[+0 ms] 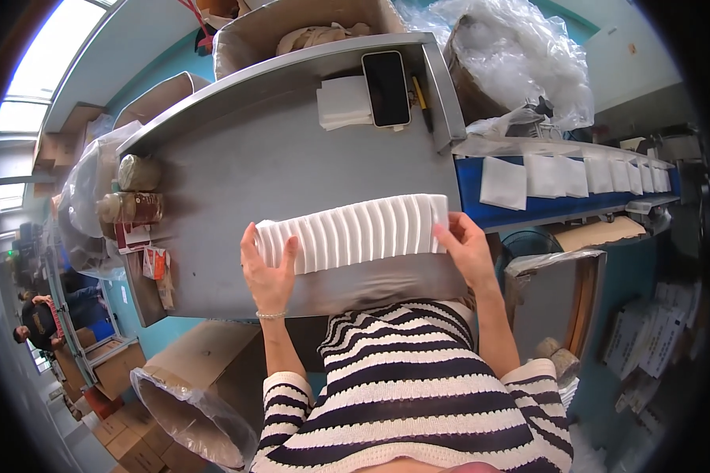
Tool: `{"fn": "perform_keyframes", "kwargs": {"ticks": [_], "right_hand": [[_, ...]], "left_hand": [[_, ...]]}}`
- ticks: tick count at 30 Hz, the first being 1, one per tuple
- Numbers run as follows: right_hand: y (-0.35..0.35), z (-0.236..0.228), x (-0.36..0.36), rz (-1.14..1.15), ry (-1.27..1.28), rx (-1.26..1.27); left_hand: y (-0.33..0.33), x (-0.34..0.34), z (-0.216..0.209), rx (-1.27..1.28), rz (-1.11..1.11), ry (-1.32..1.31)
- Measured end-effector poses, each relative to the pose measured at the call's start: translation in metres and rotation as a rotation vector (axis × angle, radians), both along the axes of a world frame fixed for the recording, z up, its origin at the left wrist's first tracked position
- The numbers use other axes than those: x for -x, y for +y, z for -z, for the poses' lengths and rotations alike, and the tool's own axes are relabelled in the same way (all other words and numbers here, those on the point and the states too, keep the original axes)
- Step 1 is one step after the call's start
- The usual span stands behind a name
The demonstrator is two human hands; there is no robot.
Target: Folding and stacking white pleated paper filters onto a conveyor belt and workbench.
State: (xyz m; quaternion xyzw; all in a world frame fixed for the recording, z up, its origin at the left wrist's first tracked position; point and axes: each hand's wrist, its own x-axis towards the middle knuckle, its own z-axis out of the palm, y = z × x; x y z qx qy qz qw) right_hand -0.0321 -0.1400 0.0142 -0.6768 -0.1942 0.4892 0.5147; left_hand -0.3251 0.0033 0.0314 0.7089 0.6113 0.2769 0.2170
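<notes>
A long row of folded white pads [351, 234], soft like cloth or paper and pressed face to face, lies across the grey metal table in front of me. My left hand [267, 272] grips its left end, thumb on the near side and fingers round the outer end. At the other end, my right hand [467, 248] holds the last pads between thumb and fingers. The row tilts slightly, its right end farther from me. Whether its underside rests fully on the metal, I cannot tell.
Raised rims edge the metal table [237, 150]. Toward its back lie a phone [386, 89], white sheets [344, 102] and a yellow-black pen [422, 104]. Jars [132, 208] stand at the left. On the right, a blue conveyor belt [470, 177] carries several white pads. Cartons and plastic bags surround the table.
</notes>
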Motion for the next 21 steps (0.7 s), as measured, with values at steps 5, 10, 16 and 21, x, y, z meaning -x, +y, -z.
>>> {"fn": "perform_keyframes", "kwargs": {"ticks": [5,10,16,21], "right_hand": [[-0.015,0.021,-0.026,0.469,0.236,-0.050],[0.004,-0.005,0.009,-0.013,-0.136,-0.040],[-0.014,0.021,-0.028,0.519,0.237,-0.041],[0.004,-0.003,0.007,0.013,-0.230,-0.030]], "left_hand": [[-0.002,-0.010,-0.008,0.065,-0.005,-0.018],[-0.004,-0.010,-0.008,0.075,0.037,-0.078],[-0.005,-0.016,-0.009,0.106,0.059,-0.083],[-0.008,-0.019,-0.006,0.125,0.114,-0.093]]}}
